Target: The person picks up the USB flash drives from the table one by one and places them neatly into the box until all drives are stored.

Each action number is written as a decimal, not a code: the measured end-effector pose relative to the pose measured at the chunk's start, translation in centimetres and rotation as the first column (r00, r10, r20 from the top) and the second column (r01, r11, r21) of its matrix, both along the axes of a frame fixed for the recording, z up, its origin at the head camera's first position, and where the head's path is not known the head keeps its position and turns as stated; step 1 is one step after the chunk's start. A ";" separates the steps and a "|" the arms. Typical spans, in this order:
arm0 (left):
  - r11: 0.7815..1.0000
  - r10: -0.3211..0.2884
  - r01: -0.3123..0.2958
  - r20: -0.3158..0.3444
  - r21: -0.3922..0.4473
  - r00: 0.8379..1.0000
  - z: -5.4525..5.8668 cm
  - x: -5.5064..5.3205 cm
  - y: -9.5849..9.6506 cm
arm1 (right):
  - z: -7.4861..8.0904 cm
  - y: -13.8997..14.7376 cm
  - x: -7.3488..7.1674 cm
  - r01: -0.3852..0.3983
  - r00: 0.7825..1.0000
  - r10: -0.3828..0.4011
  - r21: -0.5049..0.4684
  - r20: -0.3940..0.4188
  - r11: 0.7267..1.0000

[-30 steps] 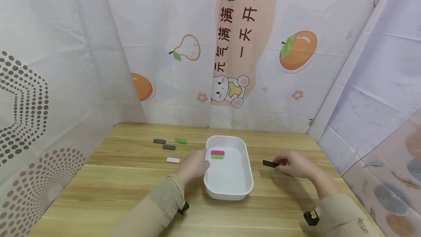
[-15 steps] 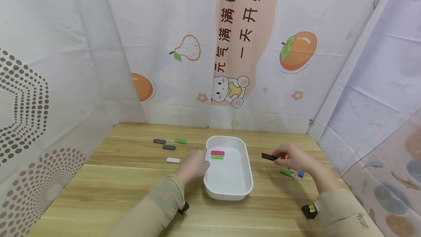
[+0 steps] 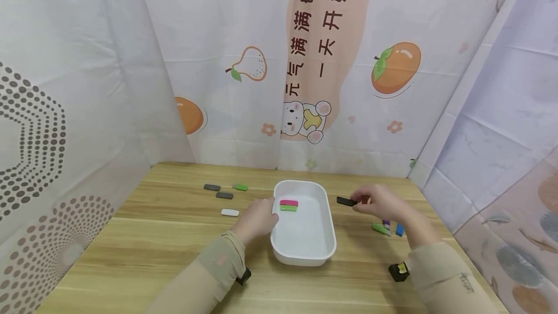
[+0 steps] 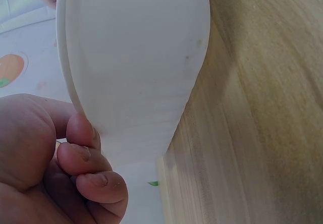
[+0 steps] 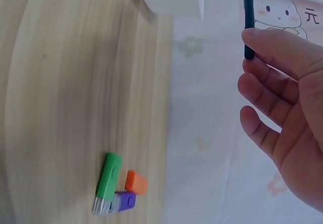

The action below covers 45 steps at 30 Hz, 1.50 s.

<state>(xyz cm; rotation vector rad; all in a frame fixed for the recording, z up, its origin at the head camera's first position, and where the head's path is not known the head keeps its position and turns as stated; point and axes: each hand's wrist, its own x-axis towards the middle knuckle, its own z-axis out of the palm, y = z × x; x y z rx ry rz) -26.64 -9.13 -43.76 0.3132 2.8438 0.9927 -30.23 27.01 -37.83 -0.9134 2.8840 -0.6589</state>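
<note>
A white rectangular tray [image 3: 305, 239] stands on the table, with a pink stick [image 3: 289, 203] and a light-green stick [image 3: 288, 208] side by side inside. My left hand [image 3: 256, 218] grips the tray's left rim, its fingers curled over the wall in the left wrist view [image 4: 75, 156]. Between the thumb and fingertips of my right hand [image 3: 383, 202] is a black USB flash drive [image 3: 346, 201], raised above the table just right of the tray. Below that hand lie a green USB flash drive [image 5: 109, 176], a purple one [image 5: 126, 201], an orange one [image 5: 136, 182] and a blue one [image 3: 399, 229].
Left of the tray lie two dark grey sticks [image 3: 224, 196], a green USB drive [image 3: 240, 187] and a white stick [image 3: 230, 212]. Printed curtains [image 3: 244, 125] hang behind and at both sides of the wooden table [image 3: 144, 236].
My right hand has lifted the black USB flash drive and moved it left toward the tray, uncovering the green, purple and blue drives. The left hand stays on the rim.
</note>
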 end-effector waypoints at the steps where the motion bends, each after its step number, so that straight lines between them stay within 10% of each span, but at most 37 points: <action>1: 1.000 -0.001 0.001 -0.003 -0.002 1.000 0.0 0.0 0.0 | 0.1 -0.2 -0.1 0.003 1.000 -0.003 0.005 0.002 1.000; 45: 1.000 -0.002 0.002 -0.007 -0.022 1.000 -0.1 -0.2 0.0 | 2.4 -8.3 -3.5 -0.063 0.998 0.063 -0.011 0.022 0.998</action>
